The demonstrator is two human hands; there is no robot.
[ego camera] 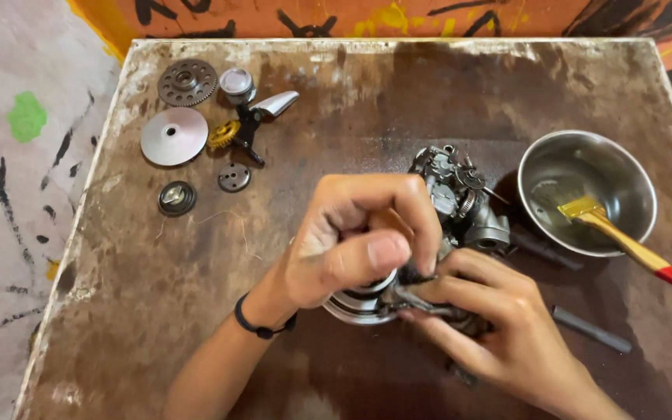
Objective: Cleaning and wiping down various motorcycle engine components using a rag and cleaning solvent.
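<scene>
**A:** On the stained brown table (pixel 196 311), centre frame, your hands meet over the work. What's the left doing?

**B:** Your left hand (pixel 344 245) is curled, fingers bent in tight, thumb pressed across the front. It sits on top of a grey metal carburetor (pixel 460 206) and a round silver ring part (pixel 355 305) just below it. Fingertips pinch something at the carburetor's near side; too hidden to say what. Black band on that wrist.

**A:** Right?

**B:** Your right hand (pixel 491 315) comes in from the lower right, fingers closed round the underside of the carburetor, touching it. Thumb lies along a thin metal piece there.

**A:** Where's the carburetor exactly?

**B:** Middle of the table, slightly right, half covered by both your hands. Its top end sticks out toward the far side.

**A:** Around it?

**B:** Steel bowl (pixel 589 190) just to the right, with a yellow-handled brush (pixel 624 241) leaning in it, red tip hanging over the rim. Dark rod (pixel 591 330) on the table near your right hand. Far left, well apart: toothed gear (pixel 187 82), flat silver disc (pixel 173 136), small piston (pixel 236 84), brass gear (pixel 223 134), small round cap (pixel 176 197).
</scene>
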